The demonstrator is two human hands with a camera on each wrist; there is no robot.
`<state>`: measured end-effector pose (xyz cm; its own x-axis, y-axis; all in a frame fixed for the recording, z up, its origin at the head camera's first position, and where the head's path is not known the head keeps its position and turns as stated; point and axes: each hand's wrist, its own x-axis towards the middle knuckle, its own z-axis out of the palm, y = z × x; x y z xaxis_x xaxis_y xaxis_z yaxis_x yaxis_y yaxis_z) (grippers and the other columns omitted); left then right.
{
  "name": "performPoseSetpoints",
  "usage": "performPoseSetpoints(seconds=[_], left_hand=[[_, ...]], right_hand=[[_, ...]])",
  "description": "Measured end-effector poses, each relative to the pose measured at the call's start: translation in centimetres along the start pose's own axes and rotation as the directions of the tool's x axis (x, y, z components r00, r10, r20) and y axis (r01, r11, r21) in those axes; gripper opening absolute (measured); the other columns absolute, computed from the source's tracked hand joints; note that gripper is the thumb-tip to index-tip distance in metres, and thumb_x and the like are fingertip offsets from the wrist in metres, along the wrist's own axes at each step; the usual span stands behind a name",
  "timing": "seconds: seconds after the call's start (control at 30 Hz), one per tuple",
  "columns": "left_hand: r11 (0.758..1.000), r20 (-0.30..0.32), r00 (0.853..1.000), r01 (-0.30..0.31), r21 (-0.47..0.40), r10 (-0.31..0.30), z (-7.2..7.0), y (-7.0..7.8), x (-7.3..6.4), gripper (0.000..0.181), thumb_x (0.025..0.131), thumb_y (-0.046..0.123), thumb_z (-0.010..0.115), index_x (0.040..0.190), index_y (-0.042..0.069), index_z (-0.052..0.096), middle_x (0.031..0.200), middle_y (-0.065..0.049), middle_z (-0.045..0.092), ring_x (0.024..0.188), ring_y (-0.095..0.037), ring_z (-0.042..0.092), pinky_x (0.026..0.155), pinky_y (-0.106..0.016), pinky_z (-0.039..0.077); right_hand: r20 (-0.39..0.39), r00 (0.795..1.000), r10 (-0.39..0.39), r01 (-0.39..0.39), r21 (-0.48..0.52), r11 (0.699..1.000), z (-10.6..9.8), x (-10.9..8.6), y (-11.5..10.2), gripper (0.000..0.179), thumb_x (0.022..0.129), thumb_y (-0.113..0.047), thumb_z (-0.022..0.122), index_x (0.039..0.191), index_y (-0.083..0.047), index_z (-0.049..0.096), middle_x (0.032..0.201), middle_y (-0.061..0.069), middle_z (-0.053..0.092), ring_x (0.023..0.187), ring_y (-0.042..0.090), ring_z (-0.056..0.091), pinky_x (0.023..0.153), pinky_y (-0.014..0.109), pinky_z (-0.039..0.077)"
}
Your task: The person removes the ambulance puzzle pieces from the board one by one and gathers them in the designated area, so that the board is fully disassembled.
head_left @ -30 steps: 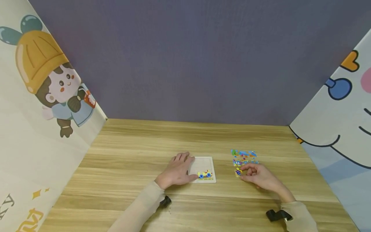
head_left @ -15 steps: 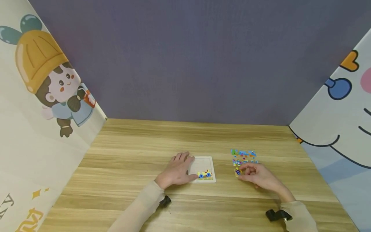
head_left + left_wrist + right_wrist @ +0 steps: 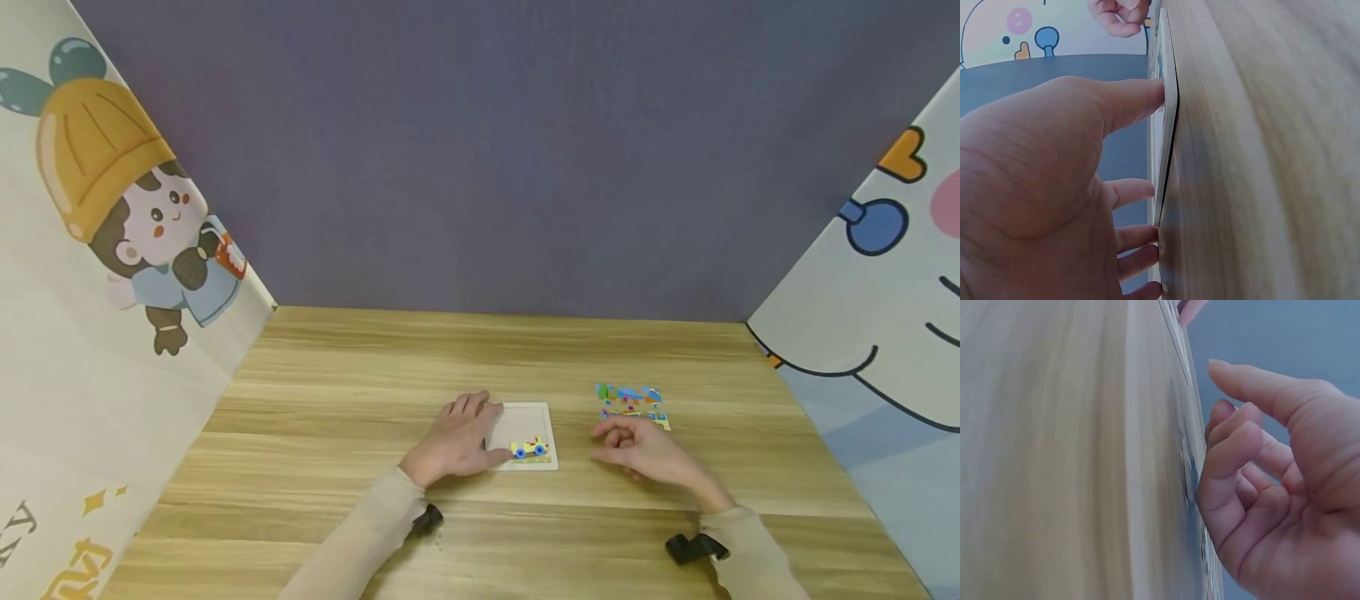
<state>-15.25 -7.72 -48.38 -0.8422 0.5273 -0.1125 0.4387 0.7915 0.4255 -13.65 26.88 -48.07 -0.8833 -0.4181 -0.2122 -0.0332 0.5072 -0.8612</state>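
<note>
My left hand (image 3: 457,440) rests over the left side of a thin white puzzle board (image 3: 517,412), fingers spread. Its thumb (image 3: 1141,100) lies across the board's near edge, beside puzzle pieces (image 3: 531,450) showing a yellow vehicle with blue wheels in the lower right corner. My right hand (image 3: 637,450) hovers low above the table, right of the board. Its fingers (image 3: 1229,456) are loosely curled, and no piece shows between thumb and index finger. Colourful loose puzzle pieces (image 3: 630,396) lie just beyond this hand, which partly covers the nearer ones.
The wood-grain table (image 3: 360,367) ends at a dark blue-grey back wall (image 3: 480,167). Printed cartoon panels flank it, a hatted figure (image 3: 150,192) at left and a white character (image 3: 885,317) at right. Black wrist straps (image 3: 427,521) sit at the cuffs.
My right hand has moved left, away from where it pinched at a yellow and blue piece, which no longer shows. My left hand has stayed on the board.
</note>
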Motion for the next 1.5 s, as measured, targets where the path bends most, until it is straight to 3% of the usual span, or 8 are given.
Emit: performPoseSetpoints(seconds=[0.3, 0.63, 0.9, 1.1, 1.3, 1.5], left_hand=[[1.0, -0.014, 1.0, 0.001, 0.014, -0.001, 0.9, -0.4, 0.4, 0.082, 0.098, 0.058, 0.065, 0.161, 0.011, 0.043, 0.172, -0.021, 0.032, 0.158, -0.042, 0.03, 0.129, -0.063, 0.027], [1.0, 0.001, 1.0, 0.017, 0.025, -0.017, 0.1, -0.1, 0.1, 0.079, 0.099, 0.057, 0.066, 0.16, 0.012, 0.045, 0.171, -0.02, 0.034, 0.158, -0.041, 0.032, 0.129, -0.062, 0.029], [1.0, -0.023, 1.0, 0.002, 0.02, -0.002, 1.0, -0.7, 0.4, 0.081, 0.098, 0.06, 0.063, 0.161, 0.012, 0.044, 0.171, -0.02, 0.034, 0.158, -0.04, 0.031, 0.128, -0.063, 0.029], [1.0, -0.031, 0.999, -0.021, 0.015, 0.021, 0.4, -0.3, 0.1, 0.078, 0.098, 0.055, 0.066, 0.157, 0.008, 0.047, 0.167, -0.024, 0.038, 0.154, -0.043, 0.035, 0.125, -0.066, 0.032], [1.0, -0.03, 1.0, -0.003, -0.006, 0.003, 0.8, -0.5, 0.3, 0.079, 0.097, 0.056, 0.066, 0.159, 0.01, 0.046, 0.169, -0.022, 0.036, 0.156, -0.042, 0.033, 0.127, -0.065, 0.029], [1.0, -0.012, 1.0, 0.01, -0.004, -0.01, 0.7, -0.5, 0.4, 0.08, 0.098, 0.055, 0.067, 0.16, 0.011, 0.045, 0.171, -0.022, 0.034, 0.157, -0.042, 0.032, 0.128, -0.064, 0.028]], right_hand=[[0.049, 0.999, -0.021, 0.019, 0.055, 0.998, 2.3, 1.7, -1.2, 0.033, 0.098, -0.016, 0.078, 0.122, 0.003, 0.067, 0.094, 0.009, 0.067, 0.057, 0.008, 0.057, 0.049, 0.019, 0.049], [0.097, 0.991, -0.091, 0.09, 0.021, 0.996, 4.8, 3.7, -3.0, 0.026, 0.098, -0.017, 0.078, 0.119, -0.002, 0.072, 0.095, 0.01, 0.071, 0.066, 0.01, 0.062, 0.055, 0.023, 0.054], [0.091, 0.99, -0.11, 0.117, -0.069, 0.991, 6.3, 4.9, -3.8, 0.023, 0.095, -0.019, 0.08, 0.114, -0.008, 0.074, 0.092, 0.002, 0.07, 0.066, 0.007, 0.062, 0.057, 0.021, 0.052], [0.083, 0.989, -0.121, 0.129, -0.105, 0.986, 6.7, 5.3, -4.0, 0.025, 0.094, -0.019, 0.081, 0.114, -0.006, 0.074, 0.087, -0.001, 0.064, 0.066, 0.004, 0.056, 0.058, 0.018, 0.046], [0.067, 0.989, -0.129, 0.139, -0.18, 0.974, 7.1, 5.5, -4.0, 0.025, 0.091, -0.022, 0.083, 0.11, -0.009, 0.074, 0.082, -0.005, 0.062, 0.068, 0.003, 0.054, 0.064, 0.019, 0.045], [0.068, 0.99, -0.126, 0.137, -0.19, 0.972, 7.2, 5.4, -4.1, 0.023, 0.093, -0.023, 0.082, 0.11, -0.01, 0.073, 0.082, -0.004, 0.06, 0.067, 0.005, 0.052, 0.062, 0.02, 0.044]])
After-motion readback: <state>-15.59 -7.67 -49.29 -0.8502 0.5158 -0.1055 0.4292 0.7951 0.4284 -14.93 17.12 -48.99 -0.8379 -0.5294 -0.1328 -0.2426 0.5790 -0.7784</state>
